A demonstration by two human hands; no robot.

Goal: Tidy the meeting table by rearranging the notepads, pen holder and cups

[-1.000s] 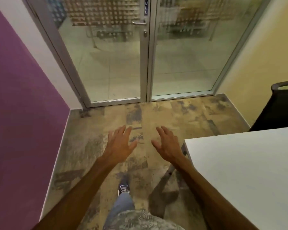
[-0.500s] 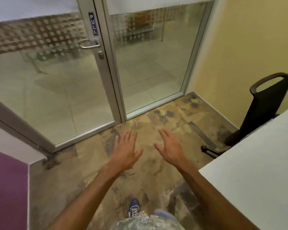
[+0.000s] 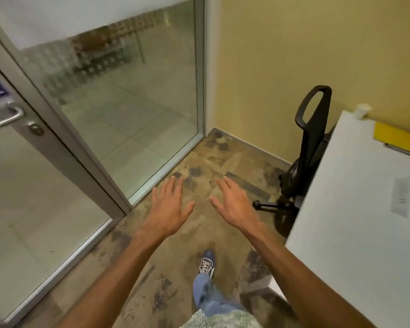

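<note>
Standing by the near left corner of the white rectangular meeting table (image 3: 355, 245), with no tidying yet begun

Holding nothing in the left hand (image 3: 168, 209) or the right hand (image 3: 234, 207): both stretched out palm down over the mottled brown floor (image 3: 199, 162), fingers straight and slightly spread, clear of the table and touching nothing

Looking toward the far end of the table: a small white paper cup (image 3: 362, 110) upright at the far left corner, close to the yellow wall; just right of it and a little nearer, a flat yellow-covered notepad (image 3: 395, 137) lying on something grey and cut off by the right edge of the view

No sign of a pen holder; perhaps further right, out of view

Nearer than the notepad, a pale printed sheet of paper (image 3: 401, 197) flat on the tabletop

Judging the step as approach only, getting within reach of the things

Next, probably: turning right and moving up the table's left side, past the black mesh-backed office chair (image 3: 314, 138) standing against that edge between here and the cup

Minding the chair's wheeled base, jutting out over the floor in the way of the blue shoe (image 3: 207, 261)

Then reaching for the cup, gently, as likely light and easy to tip or crush

On the left, only the glass door in its grey metal frame (image 3: 128, 102) and a steel pull handle (image 3: 3, 119), of no part in the task
</note>
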